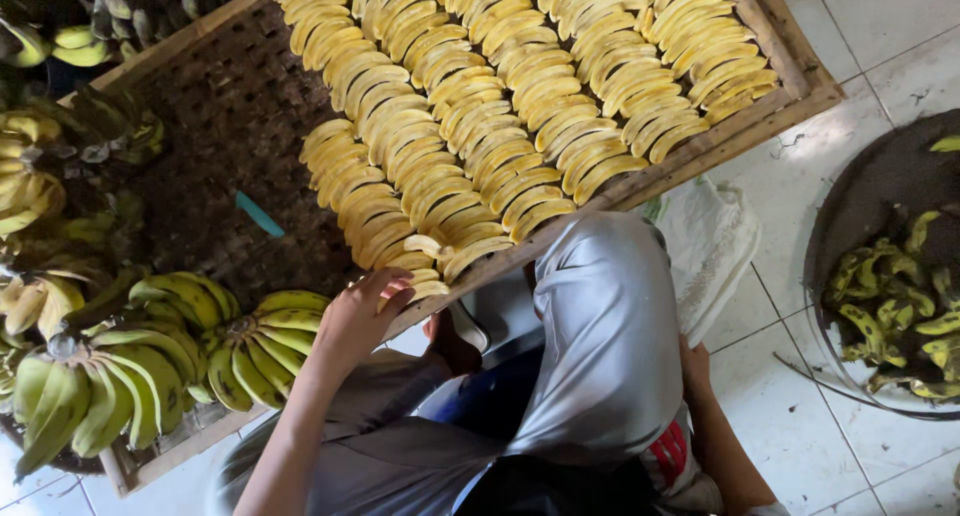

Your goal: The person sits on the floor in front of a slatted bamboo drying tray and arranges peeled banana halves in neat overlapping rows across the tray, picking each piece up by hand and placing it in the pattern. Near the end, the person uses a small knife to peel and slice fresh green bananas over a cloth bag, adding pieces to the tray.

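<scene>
My left hand rests at the near edge of a woven drying tray with a wooden frame, its fingers on a peeled banana slice at the end of a row. Rows of peeled yellow banana halves cover the tray's right part. Bunches of unpeeled green-yellow bananas lie on the tray just left of that hand. My right hand hangs down beside my knee, mostly hidden behind the grey trouser leg.
A round dark basin with banana peels stands at the right on the white tiled floor. A white sack lies under the tray's edge. More banana bunches pile at the left. A teal strip lies on the weave.
</scene>
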The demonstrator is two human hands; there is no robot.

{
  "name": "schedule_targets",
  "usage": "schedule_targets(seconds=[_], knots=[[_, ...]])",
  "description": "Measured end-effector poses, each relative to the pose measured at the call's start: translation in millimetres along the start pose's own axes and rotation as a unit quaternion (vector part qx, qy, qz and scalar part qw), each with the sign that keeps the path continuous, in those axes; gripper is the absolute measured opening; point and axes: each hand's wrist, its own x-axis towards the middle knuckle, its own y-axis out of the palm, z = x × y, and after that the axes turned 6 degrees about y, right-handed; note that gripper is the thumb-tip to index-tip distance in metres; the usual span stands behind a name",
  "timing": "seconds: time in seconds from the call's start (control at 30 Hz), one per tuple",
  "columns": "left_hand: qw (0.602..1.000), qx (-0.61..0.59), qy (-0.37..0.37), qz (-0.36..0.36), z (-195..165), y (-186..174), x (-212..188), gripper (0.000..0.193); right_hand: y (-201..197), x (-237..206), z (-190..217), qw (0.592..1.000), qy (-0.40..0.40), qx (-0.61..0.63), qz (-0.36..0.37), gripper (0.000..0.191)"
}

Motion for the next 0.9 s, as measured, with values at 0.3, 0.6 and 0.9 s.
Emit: schedule_targets(seconds=[0.3,0.6,0.9], knots=[[0.996,-0.005,0.054,0.069,8,21,52,0.024,2,17,-7,0.979,0.035,-0.180,-0.084,0.060],[0.993,-0.034,0.067,0.095,10,51,87,0.024,-15,24,-54,0.978,-0.068,-0.091,-0.175,0.054],[0.984,-0.040,0.141,0.099,-10,105,56,0.022,-18,36,-3,0.960,-0.068,0.180,-0.204,0.048]])
